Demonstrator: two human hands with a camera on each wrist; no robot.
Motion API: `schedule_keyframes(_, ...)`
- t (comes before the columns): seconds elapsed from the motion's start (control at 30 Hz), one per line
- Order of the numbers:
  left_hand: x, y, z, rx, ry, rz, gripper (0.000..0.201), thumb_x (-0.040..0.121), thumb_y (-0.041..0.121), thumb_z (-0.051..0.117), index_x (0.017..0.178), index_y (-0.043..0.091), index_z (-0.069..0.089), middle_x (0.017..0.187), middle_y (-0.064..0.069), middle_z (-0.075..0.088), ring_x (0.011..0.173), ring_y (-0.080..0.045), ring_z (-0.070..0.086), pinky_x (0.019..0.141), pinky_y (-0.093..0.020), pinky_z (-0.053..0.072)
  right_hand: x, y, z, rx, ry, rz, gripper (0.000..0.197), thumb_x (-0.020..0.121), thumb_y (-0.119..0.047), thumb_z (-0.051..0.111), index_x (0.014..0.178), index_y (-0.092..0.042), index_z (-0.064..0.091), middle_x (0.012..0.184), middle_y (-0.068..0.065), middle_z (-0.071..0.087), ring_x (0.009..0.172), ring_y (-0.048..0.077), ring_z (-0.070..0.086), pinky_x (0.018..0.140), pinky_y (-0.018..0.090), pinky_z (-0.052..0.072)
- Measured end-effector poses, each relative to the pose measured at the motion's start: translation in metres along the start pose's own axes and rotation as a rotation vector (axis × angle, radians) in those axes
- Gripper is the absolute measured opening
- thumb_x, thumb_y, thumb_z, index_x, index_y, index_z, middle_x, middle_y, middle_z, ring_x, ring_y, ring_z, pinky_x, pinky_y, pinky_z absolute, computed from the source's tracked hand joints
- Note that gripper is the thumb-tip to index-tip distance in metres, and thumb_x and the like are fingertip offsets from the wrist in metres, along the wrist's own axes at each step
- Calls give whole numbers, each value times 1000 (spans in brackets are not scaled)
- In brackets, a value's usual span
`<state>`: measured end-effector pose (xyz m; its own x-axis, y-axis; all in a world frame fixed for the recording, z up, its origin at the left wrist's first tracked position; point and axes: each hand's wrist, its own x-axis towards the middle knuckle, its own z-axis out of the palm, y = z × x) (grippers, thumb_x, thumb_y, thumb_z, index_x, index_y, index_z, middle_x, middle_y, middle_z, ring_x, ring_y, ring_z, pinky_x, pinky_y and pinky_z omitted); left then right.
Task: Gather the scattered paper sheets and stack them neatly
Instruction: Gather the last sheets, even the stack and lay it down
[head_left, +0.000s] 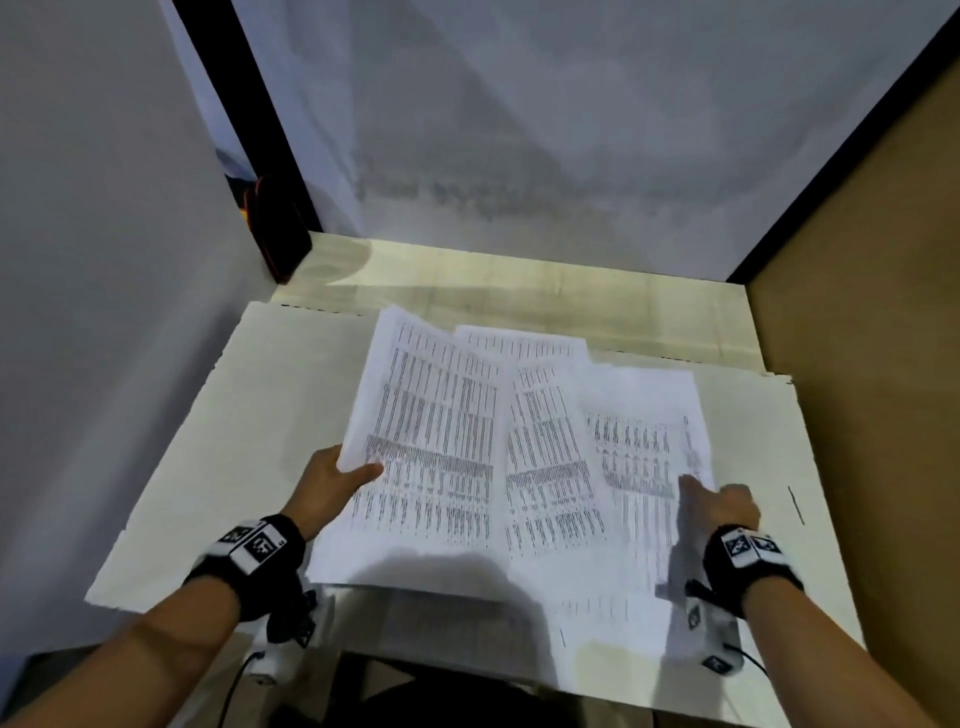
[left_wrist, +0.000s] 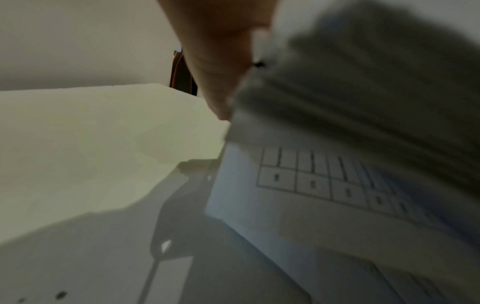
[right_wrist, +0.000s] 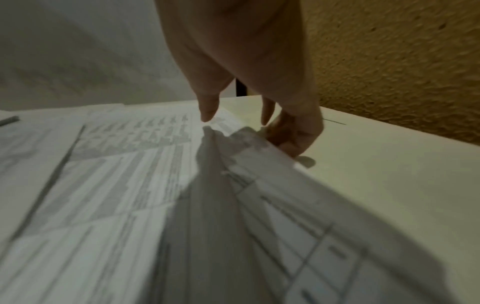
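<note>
while the left hand pinches the lifted sheets left of the right sheet, the right hand grips that sheet's edge; sliding both inward should square them on the surface.

Both forearms extended forward, black wrist straps worn. Left hand raised, thumb laid over sheet edge, fingers hidden beneath. Right hand lowered, index finger extended, remaining fingers curled at sheet edge.
</note>
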<state>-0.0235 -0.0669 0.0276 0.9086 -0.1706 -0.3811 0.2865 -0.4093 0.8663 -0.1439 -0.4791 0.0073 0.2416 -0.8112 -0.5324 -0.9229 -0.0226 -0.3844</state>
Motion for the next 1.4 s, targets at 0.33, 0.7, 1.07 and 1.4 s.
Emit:
schedule_keyframes(0.33, 8, 2, -2, -84, 46, 39, 19, 85, 7, 61, 104, 5, 61, 96, -11, 67, 85, -25, 64, 78, -33, 53, 0, -9, 29, 118, -330, -170, 14, 81, -4, 68, 85, 3, 58, 80, 14, 63, 74, 27, 56, 73, 33, 39)
schedule_keyframes(0.7, -4, 0, 2, -68, 41, 152, 7, 89, 5, 55, 87, 9, 61, 53, 17, 57, 48, 4, 47, 51, -10, 37, -23, -33, -46, -162, -9, -548, 29, 90, -9, 52, 116, 1, 59, 113, 29, 62, 105, 43, 55, 75, 32, 35)
schedule_keyframes(1.07, -20, 8, 5, -185, 36, 189, 18, 88, 4, 56, 90, 20, 64, 69, 20, 71, 63, 7, 62, 58, -7, 46, -33, -46, -175, -98, 335, -706, 28, 80, -27, 54, 105, -16, 63, 93, 30, 67, 87, 46, 60, 69, 28, 49)
schedule_keyframes(1.4, -18, 11, 38, -187, 3, 148, 13, 86, 1, 57, 96, 7, 63, 72, 9, 72, 69, -7, 66, 66, -20, 53, -39, -27, -158, -137, 305, -648, 26, 89, -5, 52, 112, 0, 63, 97, 29, 66, 77, 38, 57, 66, 35, 42)
